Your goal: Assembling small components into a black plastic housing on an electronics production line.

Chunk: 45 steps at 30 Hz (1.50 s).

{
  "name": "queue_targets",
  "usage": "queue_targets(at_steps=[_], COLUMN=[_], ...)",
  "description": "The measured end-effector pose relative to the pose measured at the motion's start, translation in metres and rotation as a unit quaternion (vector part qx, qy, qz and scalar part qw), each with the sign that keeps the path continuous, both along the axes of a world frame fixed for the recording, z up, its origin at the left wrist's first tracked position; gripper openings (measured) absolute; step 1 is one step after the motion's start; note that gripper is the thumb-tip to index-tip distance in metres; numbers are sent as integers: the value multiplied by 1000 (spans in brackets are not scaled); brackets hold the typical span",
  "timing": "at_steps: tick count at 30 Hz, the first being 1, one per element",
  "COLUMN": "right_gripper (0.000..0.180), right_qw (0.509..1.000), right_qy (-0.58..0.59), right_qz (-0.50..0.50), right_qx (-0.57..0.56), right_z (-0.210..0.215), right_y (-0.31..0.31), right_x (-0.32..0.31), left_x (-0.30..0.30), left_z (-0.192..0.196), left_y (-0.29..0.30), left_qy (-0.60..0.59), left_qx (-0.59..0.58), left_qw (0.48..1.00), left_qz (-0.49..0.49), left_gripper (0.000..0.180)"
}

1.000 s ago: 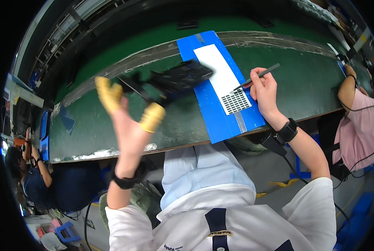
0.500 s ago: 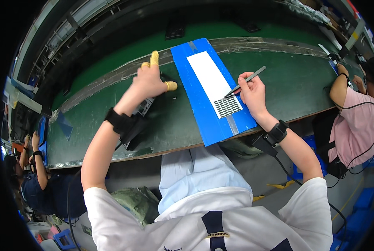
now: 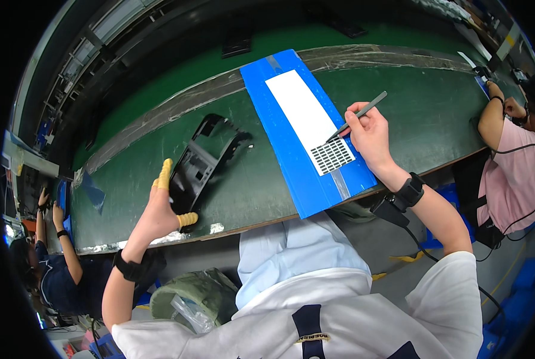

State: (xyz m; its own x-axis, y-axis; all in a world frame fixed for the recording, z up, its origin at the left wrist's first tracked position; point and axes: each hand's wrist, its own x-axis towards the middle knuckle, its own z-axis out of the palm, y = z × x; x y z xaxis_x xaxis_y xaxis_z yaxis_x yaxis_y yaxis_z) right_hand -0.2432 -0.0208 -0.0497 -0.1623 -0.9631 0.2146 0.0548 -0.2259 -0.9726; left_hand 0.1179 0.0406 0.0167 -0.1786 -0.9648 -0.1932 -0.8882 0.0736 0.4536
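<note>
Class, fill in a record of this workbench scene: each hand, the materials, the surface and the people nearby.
Left hand: spread, wearing yellow finger cots, beside the black plastic housing; grip unclear
Right hand: holding dark grey tweezers, tip at the black labels
White sheet: labels in rows at its near end, lying on a blue board
Surface: green worktable
People nearby: dark top at left, pink top at right

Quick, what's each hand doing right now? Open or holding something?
Left hand: fingers spread by the black part; can't tell if it's gripping.
Right hand: closed, holding a thin dark tool.
</note>
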Motion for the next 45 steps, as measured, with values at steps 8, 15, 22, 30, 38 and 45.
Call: queue_targets(at_steps=[8,15,22,30,38,45], right_gripper=[8,9,10,9,9,10], right_qw=[996,997,996,997,996,992], right_qy=[-83,-67,-70,-76,-71,-108], right_qz=[20,13,18,11,-43,-69], right_qx=[27,30,49,21,23,1], right_z=[4,9,9,9,8,2], right_y=[4,7,3,4,5,2], right_x=[1,6,4,5,-1,0], left_x=[53,29,-39,-72,-158,-170], left_z=[-3,9,-25,-13,24,21], left_y=[-109,-284,-331,-267,-97,-102], left_qy=[-74,-238,-173,-346,-93,49], left_qx=[-100,-175,-291,-412,-262,-247], left_qw=[982,884,932,826,928,940], left_qz=[142,363,-126,-169,-248,-231], left_gripper=[112,85,42,36,61,80])
